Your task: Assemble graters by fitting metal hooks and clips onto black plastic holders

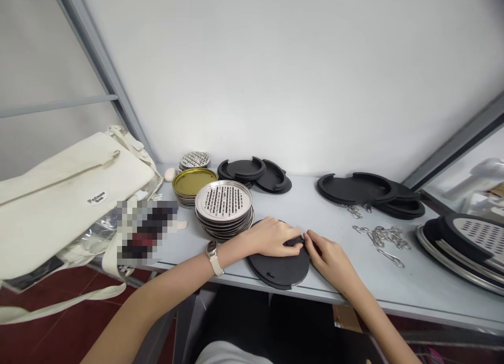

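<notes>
A black round plate point(277, 274) lies at the table's front edge, with a small dark slot near its lower side. My left hand point(272, 237) is closed on its upper part, fingers bent over a raised dark piece by the right rim. There, thumb and fingers of my right hand point(329, 256) pinch together at the rim, meeting the left fingertips. A tiny pale glint shows between them; what it is cannot be made out. Just left of the plate stands a stack of round metal grater discs point(224, 201).
Behind are gold lids point(195, 181), more grater discs point(196, 159) and black rimmed holders point(246, 168). On the right lie black holders point(354, 189), loose metal clips point(384, 237) and stacked larger graters point(482, 237). A cream bag point(74, 175) occupies the left end.
</notes>
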Available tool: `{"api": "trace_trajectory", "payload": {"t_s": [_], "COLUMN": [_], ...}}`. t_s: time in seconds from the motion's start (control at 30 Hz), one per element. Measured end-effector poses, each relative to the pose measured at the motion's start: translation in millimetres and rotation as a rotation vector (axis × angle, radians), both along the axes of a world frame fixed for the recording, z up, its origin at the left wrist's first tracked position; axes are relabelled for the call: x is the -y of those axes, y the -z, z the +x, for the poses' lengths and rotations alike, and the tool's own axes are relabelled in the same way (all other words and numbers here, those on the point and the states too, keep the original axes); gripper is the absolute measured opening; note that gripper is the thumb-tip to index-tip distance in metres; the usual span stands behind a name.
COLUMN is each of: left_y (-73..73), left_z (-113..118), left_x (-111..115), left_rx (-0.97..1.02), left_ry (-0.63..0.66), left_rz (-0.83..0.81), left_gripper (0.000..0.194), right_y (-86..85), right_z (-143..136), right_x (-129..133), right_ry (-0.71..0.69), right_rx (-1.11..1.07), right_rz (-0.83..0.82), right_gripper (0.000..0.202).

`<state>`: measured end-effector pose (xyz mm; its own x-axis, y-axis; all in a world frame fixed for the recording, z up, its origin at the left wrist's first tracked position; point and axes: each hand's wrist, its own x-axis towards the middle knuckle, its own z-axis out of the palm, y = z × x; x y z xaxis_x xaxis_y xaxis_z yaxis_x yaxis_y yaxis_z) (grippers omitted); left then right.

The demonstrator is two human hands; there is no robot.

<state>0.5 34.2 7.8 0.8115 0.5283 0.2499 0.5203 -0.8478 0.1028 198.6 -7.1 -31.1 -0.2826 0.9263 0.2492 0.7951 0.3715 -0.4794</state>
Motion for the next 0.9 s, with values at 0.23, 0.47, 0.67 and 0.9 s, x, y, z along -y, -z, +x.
{"api": "trace_trajectory", "payload": {"t_s": [0.23,0.47,0.67,0.9], "left_y": [-1.5,-1.3,-2.2,-3.1], "left_z": [-0.5,0.6,0.3,1.0], "left_x": [0.8,0.5,0.4,1.1], "left_rx": [-0.002,0.006,0.013,0.008], "left_ry": [0.0,-0.003,-0.001,-0.003], "left_rz": [-0.02,-0.046,-0.045,-0.07], "left_gripper": [0.025,0.023,0.023,0.023], "right_y": [-3.0,-3.4,-4.5,-4.5], "right_z": [-0.7,-0.6,-1.3,-0.3], "right_x": [0.5,1.9,1.8,1.9], "right_ry": [-0.012,0.008,-0.006,-0.003], "right_rx": [0.006,0.019,0.031,-0.009], "right_rz": [0.004,0.002,0.028,0.032], "right_gripper": [0.027,0.025,0.024,0.027]}}
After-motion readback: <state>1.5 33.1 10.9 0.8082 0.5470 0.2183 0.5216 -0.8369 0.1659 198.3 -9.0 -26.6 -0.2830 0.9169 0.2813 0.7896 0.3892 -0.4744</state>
